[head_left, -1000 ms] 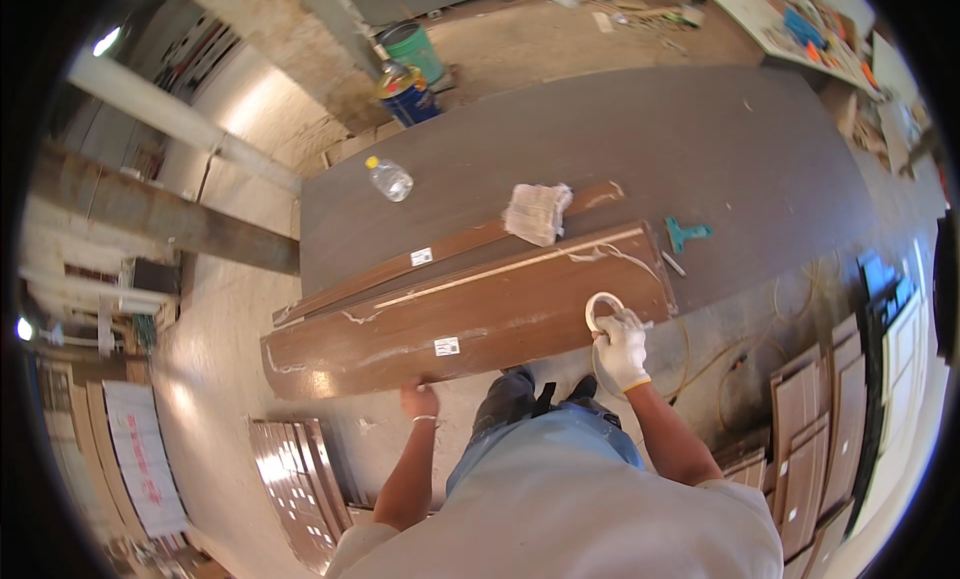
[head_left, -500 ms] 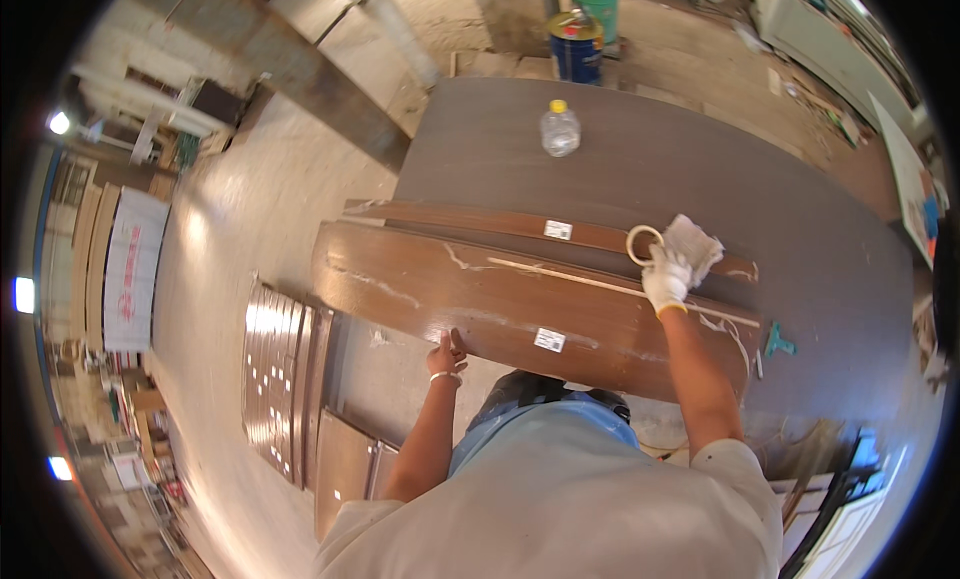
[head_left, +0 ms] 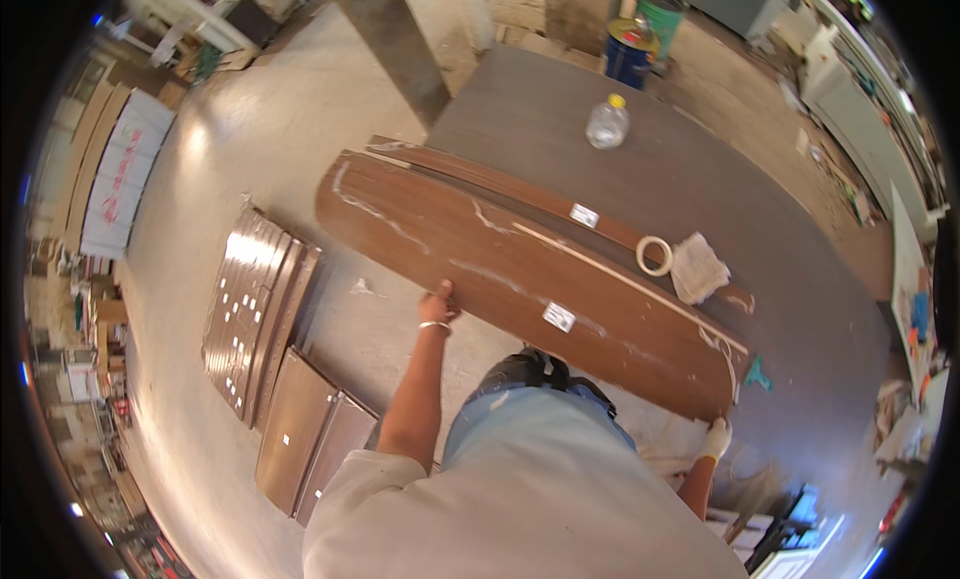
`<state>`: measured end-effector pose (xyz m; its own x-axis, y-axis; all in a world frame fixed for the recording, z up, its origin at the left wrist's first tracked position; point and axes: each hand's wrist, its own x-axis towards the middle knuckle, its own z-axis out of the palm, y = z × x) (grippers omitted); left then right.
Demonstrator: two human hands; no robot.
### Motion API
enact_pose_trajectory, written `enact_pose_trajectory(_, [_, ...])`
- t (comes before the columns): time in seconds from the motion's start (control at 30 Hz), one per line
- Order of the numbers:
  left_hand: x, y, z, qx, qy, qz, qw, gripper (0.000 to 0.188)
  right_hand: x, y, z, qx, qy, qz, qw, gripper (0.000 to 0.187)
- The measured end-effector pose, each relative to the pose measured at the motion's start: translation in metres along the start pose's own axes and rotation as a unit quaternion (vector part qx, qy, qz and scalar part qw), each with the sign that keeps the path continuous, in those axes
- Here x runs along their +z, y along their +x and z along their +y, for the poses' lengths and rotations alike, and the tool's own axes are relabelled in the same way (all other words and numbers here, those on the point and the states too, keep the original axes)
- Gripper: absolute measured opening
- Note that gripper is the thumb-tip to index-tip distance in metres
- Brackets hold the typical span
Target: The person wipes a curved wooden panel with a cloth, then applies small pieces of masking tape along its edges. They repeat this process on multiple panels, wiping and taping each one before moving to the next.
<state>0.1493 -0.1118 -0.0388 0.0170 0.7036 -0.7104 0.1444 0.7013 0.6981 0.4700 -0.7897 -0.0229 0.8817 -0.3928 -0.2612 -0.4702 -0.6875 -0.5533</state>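
A long brown panel (head_left: 480, 259) with pale streaks and a white label lies across the near side of the table, reaching past its left edge. My bare left hand (head_left: 437, 305) grips the panel's near edge, thumb on top and fingers partly hidden below. At the right end, my white-gloved right hand (head_left: 716, 437) holds the near corner; its fingers are only partly visible. Behind the panel lie a narrow brown strip (head_left: 520, 185) and a thin pale stick (head_left: 620, 271). A tape roll (head_left: 655, 256) and a crumpled whitish cloth (head_left: 698, 269) rest beside each other.
On the dark table (head_left: 540, 89) stands a clear bottle (head_left: 607, 125) with a yellow cap. A teal tool (head_left: 758, 374) lies near the panel's right end. Stacked brown panels (head_left: 262, 314) sit on the floor at left. A blue drum (head_left: 629, 55) stands beyond the table.
My right hand has left the cloth and tape roll and come down to the panel's right corner. My left hand stays on the near edge. The whole view has turned.
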Motion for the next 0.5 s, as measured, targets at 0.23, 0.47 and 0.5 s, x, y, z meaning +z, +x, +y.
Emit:
enact_pose_trajectory(0.23, [-0.005, 0.000, 0.030, -0.029, -0.078, -0.064, 0.995, 0.031, -0.018, 0.023, 0.015, 0.034, 0.291, -0.148, 0.945, 0.047])
enact_pose_trajectory(0.47, [0.021, -0.044, 0.101, 0.174, -0.020, 0.007, 0.984, 0.028, -0.069, -0.017, -0.046, -0.026, 0.427, -0.055, 0.902, 0.044])
enact_pose_trajectory(0.5, [0.019, -0.057, 0.113, 0.176, -0.016, 0.024, 0.984, 0.027, -0.084, -0.022, -0.044, -0.037, 0.427, -0.069, 0.901, 0.043])
